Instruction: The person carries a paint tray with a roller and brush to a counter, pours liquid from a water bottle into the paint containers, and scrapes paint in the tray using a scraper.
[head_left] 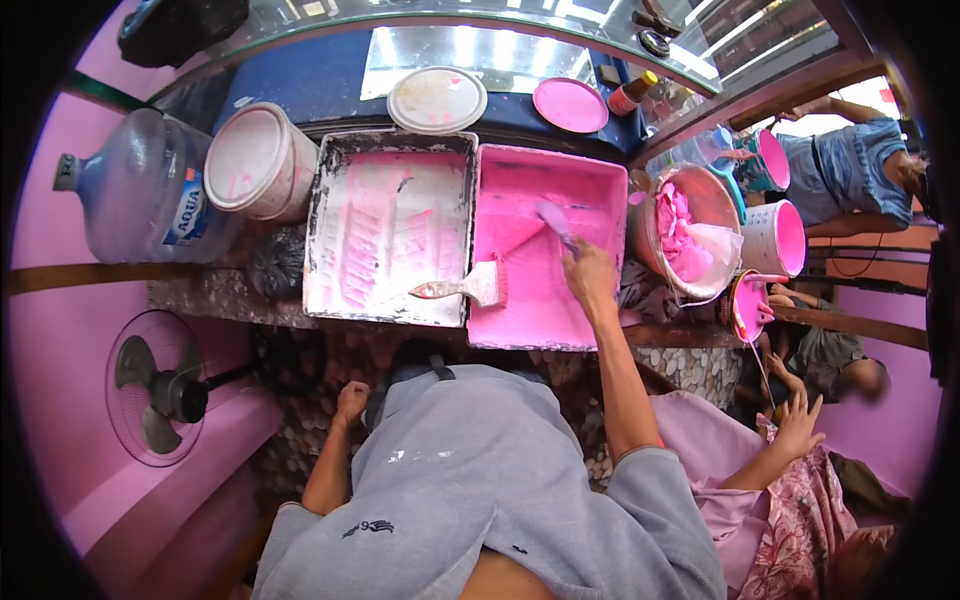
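My right hand [593, 274] is closed around a pale, paint-smeared tool [554, 220] with a rounded end, over the tray of pink paint [605, 190]. Whether the tool is a spatula or a brush, I cannot make out. A wide paintbrush [478, 284] with a whitish, pink-stained handle lies across the wall between that tray and the white tray [330, 235], its bristles on the pink side. Low beside my body on the left, my left hand [352, 402] hangs with curled fingers, and nothing shows in it.
Left stand a lidded bucket [245, 170], a water bottle [150, 190] and a fan [165, 390]. Behind the trays lie round lids [437, 100]. Right are a bucket with pink-stained plastic [720, 190] and pink paint pots [785, 238]. Another person's hand [798, 430] is close on the right.
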